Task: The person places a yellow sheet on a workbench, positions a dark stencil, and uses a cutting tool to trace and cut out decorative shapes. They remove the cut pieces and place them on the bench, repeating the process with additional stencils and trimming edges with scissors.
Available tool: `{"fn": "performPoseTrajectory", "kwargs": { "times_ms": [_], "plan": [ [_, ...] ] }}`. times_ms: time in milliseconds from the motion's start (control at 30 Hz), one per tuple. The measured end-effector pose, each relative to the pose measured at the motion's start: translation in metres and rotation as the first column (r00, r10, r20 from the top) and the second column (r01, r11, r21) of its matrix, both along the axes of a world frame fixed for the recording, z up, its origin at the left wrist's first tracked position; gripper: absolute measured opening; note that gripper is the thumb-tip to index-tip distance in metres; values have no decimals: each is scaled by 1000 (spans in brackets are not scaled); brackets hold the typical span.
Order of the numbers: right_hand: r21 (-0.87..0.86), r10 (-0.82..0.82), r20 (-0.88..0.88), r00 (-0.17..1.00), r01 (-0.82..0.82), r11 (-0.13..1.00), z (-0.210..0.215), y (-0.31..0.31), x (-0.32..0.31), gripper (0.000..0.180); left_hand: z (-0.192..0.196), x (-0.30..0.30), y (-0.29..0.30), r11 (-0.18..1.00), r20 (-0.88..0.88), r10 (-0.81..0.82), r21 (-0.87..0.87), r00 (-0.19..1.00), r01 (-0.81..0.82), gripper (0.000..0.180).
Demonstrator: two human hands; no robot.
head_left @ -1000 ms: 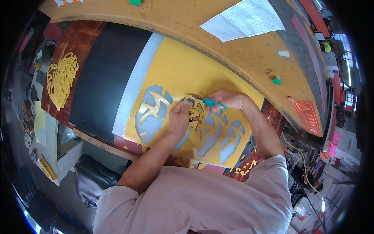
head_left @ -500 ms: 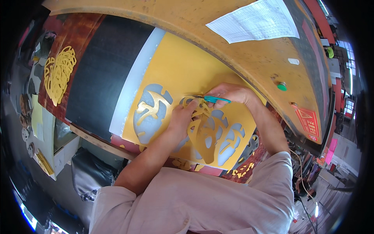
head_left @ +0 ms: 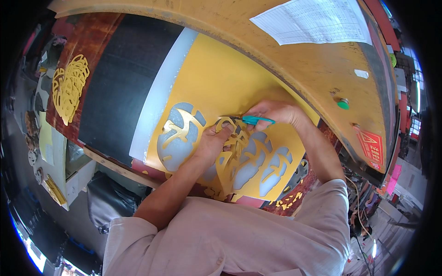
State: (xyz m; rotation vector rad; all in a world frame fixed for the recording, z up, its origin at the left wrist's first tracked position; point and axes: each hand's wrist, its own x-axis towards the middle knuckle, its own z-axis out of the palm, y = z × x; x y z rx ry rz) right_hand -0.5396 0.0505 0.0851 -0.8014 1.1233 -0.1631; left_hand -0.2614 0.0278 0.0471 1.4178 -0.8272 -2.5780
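Observation:
My left hand [head_left: 212, 143] is closed, pinching a yellow cut-out piece [head_left: 224, 172] with curved openings, which hangs down toward me. In my right hand [head_left: 276, 110] is a pair of scissors [head_left: 258, 120] with teal handles. Their dark blades point left and meet the upper end of the piece, close to my left fingertips; whether they are cutting through cannot be made out. Beneath both hands lies a large yellow sheet [head_left: 221, 69]. Several shaped holes in it show a grey-white surface. Part of the piece is hidden behind my left hand.
A yellow machine beam [head_left: 221, 28] with a green button [head_left: 343, 104] and a paper form [head_left: 315, 23] spans the far side. Yellow cut-outs [head_left: 69, 89] are piled at left, beside a black board [head_left: 124, 87]. Small yellow scraps [head_left: 289, 200] lie at the near right.
The lower part of the hanging cut-out has swung left, showing more of the sheet's holes. Both hands stay close together, still gripping the piece and the scissors.

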Motion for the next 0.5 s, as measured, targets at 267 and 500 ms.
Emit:
{"fn": "performPoseTrajectory", "kwargs": {
  "times_ms": [267,500],
  "plan": [
    [-36,26,-24,999,-27,999,-6,2,4,70,-7,1,-1,998,-10,-65,-24,998,64,22],
    [-51,-75,-21,997,74,996,-1,4,11,76,-14,2,-2,993,-10,-119,-14,993,119,24]
  ]
}}
